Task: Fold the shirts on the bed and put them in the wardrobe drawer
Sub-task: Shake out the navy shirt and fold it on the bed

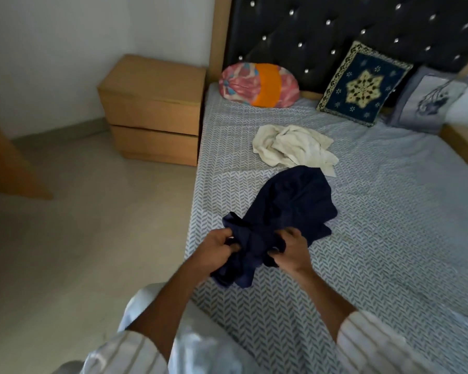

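Both hands are gripping the navy shirt (289, 209) near the left edge of the bed (389, 238), toward the foot end. Left hand (219, 248) is clenching a bunched fold on one side, right hand (291, 251) is pinching the cloth on the other, with a wad of fabric sagging between and below them. The rest of the shirt is lying crumpled on the sheet, trailing toward the middle of the bed. Which part is being held, hem or collar, is hard to tell in the blur, possibly the hem. The white shirt (292, 147) is sitting crumpled further up the bed, its near edge touching or just under the navy one.

Fabric is looking soft, light and limp, so it is going to droop and keep no shape unless spread flat. Best hold is likely at the two shoulder seams or two hem corners, pulled apart to open it out. Folding not yet started; drawer step still ahead.
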A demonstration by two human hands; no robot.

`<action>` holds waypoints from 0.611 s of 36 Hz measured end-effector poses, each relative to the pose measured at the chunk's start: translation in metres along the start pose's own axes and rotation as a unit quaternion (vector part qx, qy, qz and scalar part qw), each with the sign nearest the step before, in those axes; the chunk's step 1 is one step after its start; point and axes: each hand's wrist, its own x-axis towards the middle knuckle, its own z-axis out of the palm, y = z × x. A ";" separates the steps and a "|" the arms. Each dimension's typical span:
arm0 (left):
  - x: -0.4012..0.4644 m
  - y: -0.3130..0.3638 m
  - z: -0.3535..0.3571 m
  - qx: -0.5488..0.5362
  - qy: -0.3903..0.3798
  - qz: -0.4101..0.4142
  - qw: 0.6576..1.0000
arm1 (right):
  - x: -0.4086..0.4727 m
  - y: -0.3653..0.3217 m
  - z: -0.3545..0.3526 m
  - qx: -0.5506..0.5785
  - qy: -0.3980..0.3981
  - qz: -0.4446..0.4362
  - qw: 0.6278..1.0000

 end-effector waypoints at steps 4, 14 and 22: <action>0.002 0.010 -0.025 0.043 0.001 -0.003 0.999 | -0.007 -0.028 -0.027 0.019 0.006 0.025 1.000; 0.040 0.065 -0.045 0.216 0.073 0.023 0.973 | -0.022 -0.047 -0.138 0.308 0.134 0.002 0.942; 0.011 0.106 0.032 0.133 0.007 0.138 0.981 | -0.046 -0.077 -0.192 0.512 0.044 0.014 0.858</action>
